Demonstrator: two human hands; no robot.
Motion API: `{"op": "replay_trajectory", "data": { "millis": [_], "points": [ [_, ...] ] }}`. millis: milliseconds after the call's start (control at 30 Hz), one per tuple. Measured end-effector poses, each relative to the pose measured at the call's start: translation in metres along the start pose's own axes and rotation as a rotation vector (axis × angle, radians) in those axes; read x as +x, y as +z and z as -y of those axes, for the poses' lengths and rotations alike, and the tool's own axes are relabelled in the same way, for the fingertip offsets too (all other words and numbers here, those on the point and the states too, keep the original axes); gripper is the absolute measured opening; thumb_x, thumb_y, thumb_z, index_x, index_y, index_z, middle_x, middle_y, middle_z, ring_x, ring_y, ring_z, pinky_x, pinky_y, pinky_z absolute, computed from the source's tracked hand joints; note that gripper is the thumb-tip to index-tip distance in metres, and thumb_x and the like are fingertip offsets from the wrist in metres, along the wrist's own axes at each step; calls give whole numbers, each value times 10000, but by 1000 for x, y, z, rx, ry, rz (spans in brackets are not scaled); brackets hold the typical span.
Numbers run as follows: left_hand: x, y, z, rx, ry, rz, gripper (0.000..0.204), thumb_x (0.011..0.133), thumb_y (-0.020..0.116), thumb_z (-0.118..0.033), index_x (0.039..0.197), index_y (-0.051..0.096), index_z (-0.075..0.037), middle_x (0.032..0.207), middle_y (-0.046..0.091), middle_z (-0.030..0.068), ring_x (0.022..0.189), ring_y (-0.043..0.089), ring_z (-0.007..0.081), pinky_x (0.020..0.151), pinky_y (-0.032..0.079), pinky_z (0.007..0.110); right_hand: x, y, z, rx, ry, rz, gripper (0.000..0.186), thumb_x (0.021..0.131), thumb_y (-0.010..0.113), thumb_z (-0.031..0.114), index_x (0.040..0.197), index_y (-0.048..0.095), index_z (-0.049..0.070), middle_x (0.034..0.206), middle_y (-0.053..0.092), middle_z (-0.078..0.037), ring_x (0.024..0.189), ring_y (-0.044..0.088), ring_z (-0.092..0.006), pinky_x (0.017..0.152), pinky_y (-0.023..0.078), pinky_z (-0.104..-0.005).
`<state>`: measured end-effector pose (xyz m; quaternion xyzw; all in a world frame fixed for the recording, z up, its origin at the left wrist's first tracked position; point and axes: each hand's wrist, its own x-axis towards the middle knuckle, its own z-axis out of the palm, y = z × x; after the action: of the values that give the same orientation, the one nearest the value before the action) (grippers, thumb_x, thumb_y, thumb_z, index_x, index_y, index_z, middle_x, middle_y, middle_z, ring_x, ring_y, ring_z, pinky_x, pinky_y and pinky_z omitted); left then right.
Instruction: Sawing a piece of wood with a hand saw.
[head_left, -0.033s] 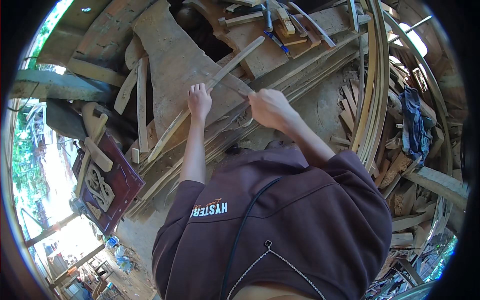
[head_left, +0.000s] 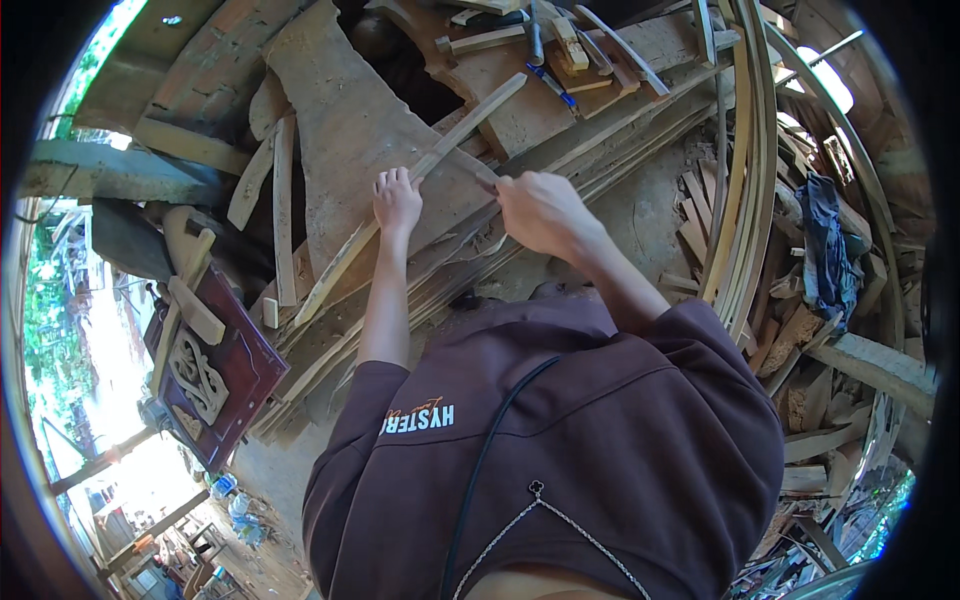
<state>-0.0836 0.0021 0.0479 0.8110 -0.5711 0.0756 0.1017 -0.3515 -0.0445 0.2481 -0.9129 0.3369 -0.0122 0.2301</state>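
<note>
My left hand [head_left: 398, 202] is closed around a long, narrow wooden strip [head_left: 345, 268], pressing it against a broad, irregular wooden slab [head_left: 335, 130]. The strip runs slantwise, its far end [head_left: 500, 95] reaching past the slab toward the workbench. To the right, my right hand [head_left: 548, 212] is closed in a fist on a hand tool with a narrow, flat grey blade [head_left: 475, 170]. Its blade points left to the strip, just beyond my left fingers. The grip is mostly hidden in my fist, and whether it is a saw or a file I cannot make out.
A hammer [head_left: 536, 40], a blue clamp-like tool [head_left: 555, 88] and wood pieces lie on the far bench. Long stacked strips [head_left: 640, 140] run along its near edge. A dark red carved panel [head_left: 225, 400] leans at left. Scrap wood [head_left: 810, 340] and bent strips [head_left: 745, 150] crowd the right.
The tool's blade shows broader than before, as if turned or shifted slightly. The strip's far end has moved a little to the left. Both hands stay almost in place.
</note>
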Motion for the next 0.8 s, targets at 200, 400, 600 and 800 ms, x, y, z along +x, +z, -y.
{"op": "replay_trajectory", "data": {
  "millis": [200, 400, 600, 800],
  "points": [
    [7, -11, 10, -65, -22, 128, 350, 873, 627, -358, 1069, 596, -70, 1124, 565, 107, 1093, 525, 287, 935, 401, 442, 1, -44, -14, 464, 76, 37, 329, 971, 480, 293, 897, 588, -9, 696, 660, -178, 640, 668, -316, 621, 516, -418],
    [-6, -30, -18, -37, -127, 110, 548, 833, 682, -366, 1265, 521, -70, 1269, 488, 143, 1223, 433, 316, 1034, 330, 445, -14, 23, -54, 1616, 53, 254, 256, 1000, 478, 287, 920, 516, 46, 629, 598, -86, 456, 530, -110, 429, 396, -227],
    [-16, -95, -95, -1257, -149, 278, 443, 952, 580, -298, 1278, 503, -9, 1183, 603, 129, 1130, 571, 250, 1011, 412, 378, -18, 44, -52, 1722, 81, 288, 240, 1006, 475, 280, 953, 523, 51, 619, 587, -69, 454, 521, -113, 434, 400, -238],
    [-30, -121, -144, -2008, -315, 452, 326, 970, 571, -177, 1235, 541, 10, 1167, 639, 160, 1068, 616, 191, 936, 481, 328, -11, 66, -53, 1474, 120, 185, 242, 1033, 429, 287, 1034, 527, 66, 656, 611, -29, 484, 550, -92, 449, 441, -245]
  ]
}}
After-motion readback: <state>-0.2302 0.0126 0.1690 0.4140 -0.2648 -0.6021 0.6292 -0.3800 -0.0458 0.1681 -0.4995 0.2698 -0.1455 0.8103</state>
